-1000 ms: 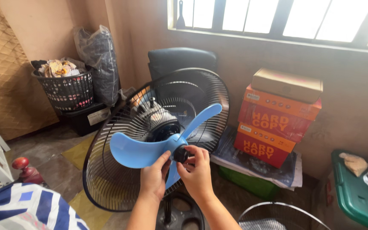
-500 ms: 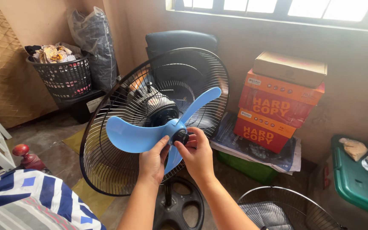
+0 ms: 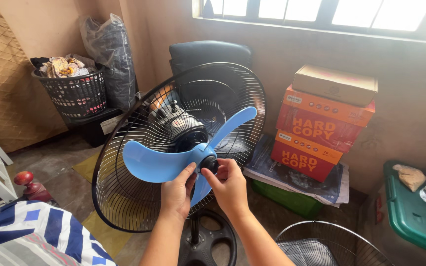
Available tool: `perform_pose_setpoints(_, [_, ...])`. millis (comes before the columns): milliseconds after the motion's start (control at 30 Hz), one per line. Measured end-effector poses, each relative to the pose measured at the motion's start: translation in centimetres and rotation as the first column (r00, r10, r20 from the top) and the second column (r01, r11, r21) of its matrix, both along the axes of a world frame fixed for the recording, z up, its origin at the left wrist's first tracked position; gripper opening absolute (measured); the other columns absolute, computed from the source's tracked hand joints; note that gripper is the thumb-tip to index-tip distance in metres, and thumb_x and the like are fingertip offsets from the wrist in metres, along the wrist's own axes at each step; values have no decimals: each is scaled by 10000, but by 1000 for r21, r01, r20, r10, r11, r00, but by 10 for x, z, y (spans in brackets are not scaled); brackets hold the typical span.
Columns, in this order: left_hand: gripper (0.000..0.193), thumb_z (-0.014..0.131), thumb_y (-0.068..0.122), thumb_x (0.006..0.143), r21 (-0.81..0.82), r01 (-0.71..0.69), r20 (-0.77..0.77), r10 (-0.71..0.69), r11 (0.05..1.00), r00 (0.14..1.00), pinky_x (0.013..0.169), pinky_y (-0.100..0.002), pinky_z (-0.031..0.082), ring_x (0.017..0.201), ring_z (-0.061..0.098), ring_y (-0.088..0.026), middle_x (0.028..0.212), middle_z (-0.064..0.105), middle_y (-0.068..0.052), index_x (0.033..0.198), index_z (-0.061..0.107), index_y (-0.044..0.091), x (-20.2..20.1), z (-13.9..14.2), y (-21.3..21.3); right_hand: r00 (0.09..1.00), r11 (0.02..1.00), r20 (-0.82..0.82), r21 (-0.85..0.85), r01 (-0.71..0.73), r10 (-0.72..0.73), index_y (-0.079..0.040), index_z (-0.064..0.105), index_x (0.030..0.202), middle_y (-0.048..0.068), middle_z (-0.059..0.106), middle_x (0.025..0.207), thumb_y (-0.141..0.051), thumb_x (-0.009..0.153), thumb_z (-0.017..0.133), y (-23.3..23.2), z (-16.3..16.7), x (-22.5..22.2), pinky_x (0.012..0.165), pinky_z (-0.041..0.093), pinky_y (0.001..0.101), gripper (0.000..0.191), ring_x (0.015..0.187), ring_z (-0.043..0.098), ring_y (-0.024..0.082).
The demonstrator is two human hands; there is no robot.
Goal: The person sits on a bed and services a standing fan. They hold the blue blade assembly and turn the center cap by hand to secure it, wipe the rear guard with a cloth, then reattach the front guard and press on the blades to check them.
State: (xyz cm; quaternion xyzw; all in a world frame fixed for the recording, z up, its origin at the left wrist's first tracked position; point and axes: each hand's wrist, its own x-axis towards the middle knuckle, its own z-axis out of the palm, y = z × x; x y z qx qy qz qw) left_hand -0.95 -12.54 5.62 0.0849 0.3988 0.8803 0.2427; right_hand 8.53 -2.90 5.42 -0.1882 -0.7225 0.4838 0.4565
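I see L hand (image 3: 177, 193) gripping blue fan blade (image 3: 161, 161) at hub; R hand (image 3: 229, 184) pinching black hub cap (image 3: 209, 164). Rear grille (image 3: 139, 197) behind hands. Step, I judge: cap work; next needs steady blade, twist.

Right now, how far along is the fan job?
Done: front guard is off, lying on the floor at lower right; rear guard is on the motor. In hand: left hand steadies the blue blade, right hand fingers on the black hub cap. Left: blade and cap remain on the shaft.
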Motion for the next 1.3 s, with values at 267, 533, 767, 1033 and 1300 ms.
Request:
perform_pose_setpoints(267, [216, 758, 55, 854, 19, 7, -8, -7, 1000, 1000, 848, -285, 509, 970, 644, -126, 1051, 702, -27, 1060, 699, 83, -2, -5, 3, 994, 993, 85, -106, -60, 69, -109, 639, 1200, 15, 663, 744, -246, 826, 830, -4, 10, 1, 596, 537, 238, 442, 659, 660, 82])
perform_pose_setpoints(533, [227, 759, 54, 843, 11, -2, -5, 3, 1000, 1000, 861, -286, 520, 978, 649, -117, 1041, 703, -16, 1060, 698, 83, -2, -4, 2, 995, 995, -10, -25, -99, 99, -85, 582, 1219, -7, 689, 832, -168, 796, 814, -3, -1, 0, 673, 592, 225, 489, 741, 710, 68])
perform_pose_setpoints(767, [219, 758, 53, 842, 26, -1, -1, 1, 1000, 1000, 870, -286, 522, 980, 658, -123, 1038, 706, -23, 1050, 694, 78, -1, -3, 3, 1000, 999, 21, 34, 17, -18, -70, 602, 1108, -7, 682, 782, -227, 779, 889, -1, 3, -3, 635, 568, 229, 464, 692, 660, 68])
perform_pose_setpoints(1033, [201, 762, 50, 844, 31, 2, -22, -2, 1000, 1000, 872, -289, 532, 973, 662, -128, 1024, 703, -25, 1031, 692, 74, -1, -2, 2, 990, 999, 135, -17, 37, -34, -118, 576, 1161, 18, 640, 691, -278, 847, 838, -6, 11, 0, 588, 534, 247, 439, 615, 632, 97])
perform_pose_setpoints(1300, [212, 759, 45, 842, 38, -1, 0, 1, 999, 1000, 856, -292, 519, 972, 651, -121, 1034, 702, -17, 1040, 692, 80, -2, -6, 5, 996, 992, 25, 95, -85, 83, -92, 560, 1287, 19, 669, 813, -217, 823, 792, 1, -7, -1, 655, 590, 236, 534, 722, 704, 92])
